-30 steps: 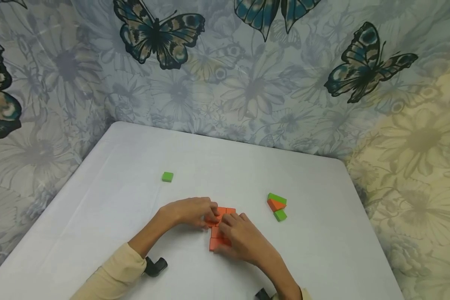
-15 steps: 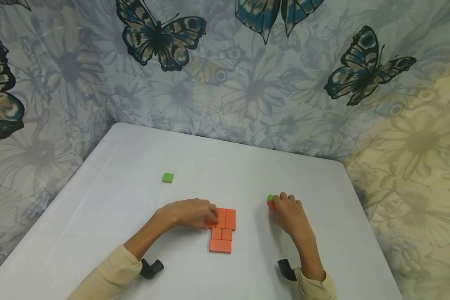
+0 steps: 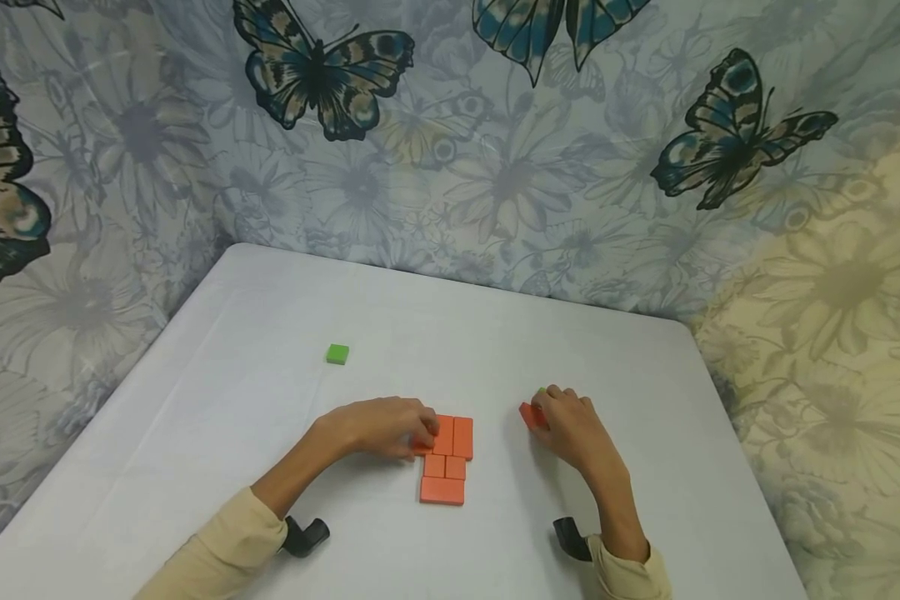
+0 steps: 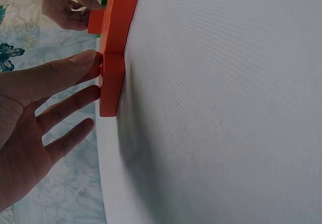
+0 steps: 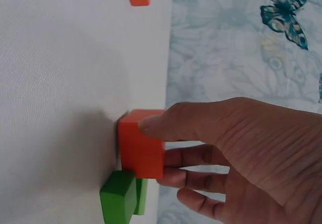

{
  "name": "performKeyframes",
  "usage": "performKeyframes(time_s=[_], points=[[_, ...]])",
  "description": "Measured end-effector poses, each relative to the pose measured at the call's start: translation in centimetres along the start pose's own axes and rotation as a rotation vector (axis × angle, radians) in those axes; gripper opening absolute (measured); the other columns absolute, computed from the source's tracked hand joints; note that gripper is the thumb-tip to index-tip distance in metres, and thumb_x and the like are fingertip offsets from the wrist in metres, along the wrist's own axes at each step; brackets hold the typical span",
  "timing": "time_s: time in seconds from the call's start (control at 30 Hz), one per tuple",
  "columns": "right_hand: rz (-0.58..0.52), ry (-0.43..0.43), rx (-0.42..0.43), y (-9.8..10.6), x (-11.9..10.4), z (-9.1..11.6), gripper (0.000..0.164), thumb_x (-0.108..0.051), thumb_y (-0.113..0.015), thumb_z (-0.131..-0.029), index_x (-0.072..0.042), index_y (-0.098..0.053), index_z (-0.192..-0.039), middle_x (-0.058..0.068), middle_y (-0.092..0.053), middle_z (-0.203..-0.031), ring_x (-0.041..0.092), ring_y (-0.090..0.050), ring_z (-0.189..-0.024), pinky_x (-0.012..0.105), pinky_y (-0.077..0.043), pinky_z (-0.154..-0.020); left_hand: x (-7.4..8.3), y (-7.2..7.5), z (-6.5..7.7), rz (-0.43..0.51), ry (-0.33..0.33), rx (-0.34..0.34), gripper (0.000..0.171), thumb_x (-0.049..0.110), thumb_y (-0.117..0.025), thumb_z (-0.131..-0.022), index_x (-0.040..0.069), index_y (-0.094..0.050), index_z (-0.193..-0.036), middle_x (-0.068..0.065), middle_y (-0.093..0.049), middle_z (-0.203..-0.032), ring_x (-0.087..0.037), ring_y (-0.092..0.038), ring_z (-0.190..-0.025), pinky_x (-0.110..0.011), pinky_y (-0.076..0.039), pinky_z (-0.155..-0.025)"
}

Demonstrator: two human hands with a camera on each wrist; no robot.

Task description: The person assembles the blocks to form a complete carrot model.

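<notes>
Several orange blocks (image 3: 443,490) lie flat and close together in front of me. My left hand (image 3: 386,425) is at the upper left of this group. In the left wrist view its thumb and a fingertip touch the end block (image 4: 111,83), while the other fingers stretch out loosely. Off to the right, my right hand (image 3: 579,429) pinches an orange block (image 5: 142,151) between thumb and fingers. Green blocks (image 5: 118,198) lie right by it in the right wrist view. The head view shows only a sliver of green behind my fingers.
A single green block (image 3: 337,354) sits farther back on the white table (image 3: 270,308), to the left. Walls covered in butterfly-patterned paper (image 3: 510,183) rise behind the table's far edge and along its left side.
My right hand has moved from the orange group to the pieces on the right, where it has taken an orange block and shifted it slightly left. The left hand stays put.
</notes>
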State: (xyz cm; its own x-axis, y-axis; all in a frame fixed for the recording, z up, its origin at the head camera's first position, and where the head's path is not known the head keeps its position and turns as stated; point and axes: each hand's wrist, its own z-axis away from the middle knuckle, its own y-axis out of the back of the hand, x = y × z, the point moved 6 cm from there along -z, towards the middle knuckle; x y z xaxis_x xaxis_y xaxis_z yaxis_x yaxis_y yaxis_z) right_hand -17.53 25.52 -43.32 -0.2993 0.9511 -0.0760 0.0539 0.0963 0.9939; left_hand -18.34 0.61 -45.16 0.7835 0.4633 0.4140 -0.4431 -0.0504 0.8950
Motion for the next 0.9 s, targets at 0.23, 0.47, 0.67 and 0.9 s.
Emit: performKeyframes(time_s=[0.23,0.47,0.67,0.9], points=[[-0.030,0.049,0.082,1.2,-1.0,0.3,0.027,-0.009,-0.087,-0.081,-0.002,-0.074,-0.103,0.010,-0.074,-0.098,0.025,-0.064,-0.086,0.042,-0.054,-0.074,0.2,0.3,-0.2,0.020,0.019,-0.010,0.020,0.013,-0.081,-0.091,0.015,-0.083,-0.111,0.004,-0.072,-0.125,-0.016,-0.063,-0.125,-0.030,-0.054,-0.110],[-0.113,0.121,0.075,3.0,-3.5,1.0,0.028,-0.008,-0.088,-0.078,-0.006,-0.073,-0.102,0.003,-0.071,-0.093,0.017,-0.062,-0.086,0.039,-0.056,-0.078,0.3,0.5,-0.4,0.024,0.031,-0.022,0.021,0.014,-0.081,-0.091,0.014,-0.083,-0.111,0.003,-0.073,-0.124,-0.017,-0.063,-0.124,-0.030,-0.054,-0.109],[-0.175,0.267,-0.077,2.3,-7.4,2.3,0.028,-0.013,-0.085,-0.080,-0.014,-0.072,-0.105,-0.006,-0.067,-0.094,0.007,-0.059,-0.087,0.031,-0.055,-0.081,0.3,0.3,-0.4,0.018,0.024,-0.033,0.021,0.014,-0.081,-0.091,0.014,-0.083,-0.112,0.004,-0.073,-0.123,-0.016,-0.063,-0.123,-0.029,-0.054,-0.109],[-0.265,0.409,-0.250,1.1,-11.7,3.7,0.026,-0.017,-0.084,-0.083,-0.018,-0.070,-0.105,-0.012,-0.063,-0.096,0.001,-0.048,-0.086,0.023,-0.048,-0.083,0.0,0.3,-0.3,0.045,0.059,-0.028,0.020,0.015,-0.081,-0.091,0.015,-0.084,-0.111,0.005,-0.073,-0.124,-0.016,-0.063,-0.123,-0.031,-0.054,-0.109]])
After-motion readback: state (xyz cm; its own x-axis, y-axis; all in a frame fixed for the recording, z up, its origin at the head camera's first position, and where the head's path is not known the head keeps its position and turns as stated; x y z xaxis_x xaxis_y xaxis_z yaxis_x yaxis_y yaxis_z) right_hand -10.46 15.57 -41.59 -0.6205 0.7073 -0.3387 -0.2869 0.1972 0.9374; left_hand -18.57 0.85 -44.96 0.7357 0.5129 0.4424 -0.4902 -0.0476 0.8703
